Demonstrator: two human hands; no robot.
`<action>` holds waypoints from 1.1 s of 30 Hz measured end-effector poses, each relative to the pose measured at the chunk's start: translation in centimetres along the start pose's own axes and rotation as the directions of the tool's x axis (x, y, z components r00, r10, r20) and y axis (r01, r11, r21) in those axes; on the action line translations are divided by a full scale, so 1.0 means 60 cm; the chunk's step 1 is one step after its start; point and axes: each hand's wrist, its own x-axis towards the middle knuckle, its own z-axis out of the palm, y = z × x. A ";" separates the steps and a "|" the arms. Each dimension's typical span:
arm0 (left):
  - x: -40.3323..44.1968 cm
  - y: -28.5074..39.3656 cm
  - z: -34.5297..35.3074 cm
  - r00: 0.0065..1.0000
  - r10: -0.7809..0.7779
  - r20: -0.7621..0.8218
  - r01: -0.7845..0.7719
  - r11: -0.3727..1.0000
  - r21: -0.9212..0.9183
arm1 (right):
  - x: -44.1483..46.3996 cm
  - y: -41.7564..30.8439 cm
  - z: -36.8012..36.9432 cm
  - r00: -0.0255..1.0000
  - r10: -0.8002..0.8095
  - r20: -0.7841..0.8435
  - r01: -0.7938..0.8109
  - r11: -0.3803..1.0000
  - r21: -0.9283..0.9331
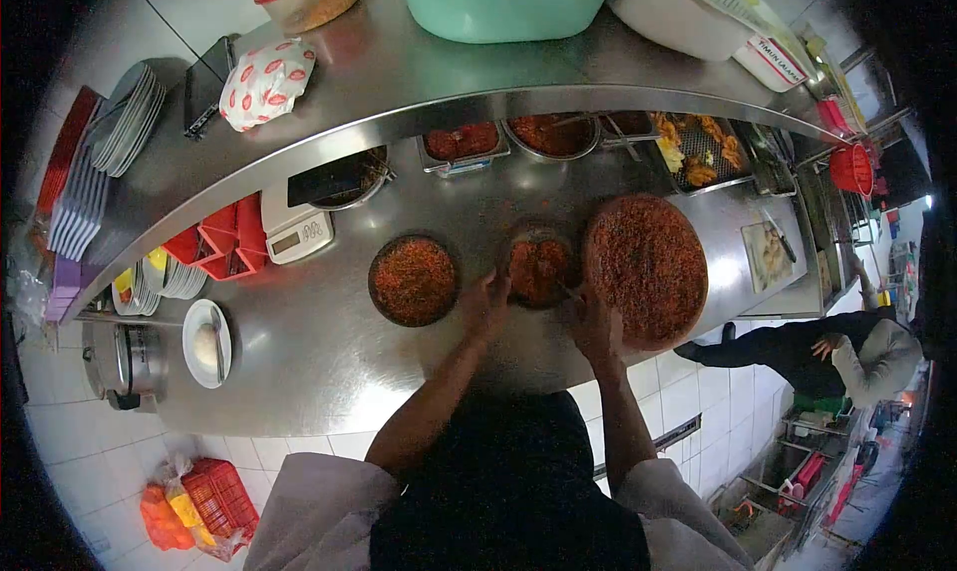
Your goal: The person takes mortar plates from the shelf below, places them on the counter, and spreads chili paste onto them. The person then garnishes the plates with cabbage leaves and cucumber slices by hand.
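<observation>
My left hand (486,304) is at the near left edge of a small round bowl (539,228), its fingers closed against the rim. The bowl holds red chili sauce (539,272). At the bowl's right side my right hand (596,330) is closed around a thin utensil (569,291) that reaches into the sauce; its type is too small to make out. Left of the bowl sits a dark round pan (415,280) filled with red-orange chili paste. Close by on the right stands a large round container (646,270) full of darker red paste.
A digital scale (299,237) and red divided holder (229,240) stand left. A white plate (206,344) with rice lies near the left end. Sauce trays (462,142) sit under the overhead shelf (359,63). Another person (837,357) is at right, near a knife (780,236).
</observation>
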 end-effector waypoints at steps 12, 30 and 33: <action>-0.110 -0.130 -0.090 0.956 0.245 -0.159 -0.266 0.956 -0.126 | -0.031 -0.108 -0.014 0.960 -0.278 -0.044 0.280 0.959 0.053; -0.092 -0.176 -0.119 0.987 0.155 -0.036 -0.157 0.984 -0.081 | -0.061 -0.082 -0.031 0.844 -0.522 0.124 0.515 0.853 0.084; -0.094 -0.151 -0.130 0.980 0.198 0.015 -0.196 0.976 -0.094 | -0.036 -0.042 0.006 0.831 -0.553 -0.052 0.532 0.819 -0.214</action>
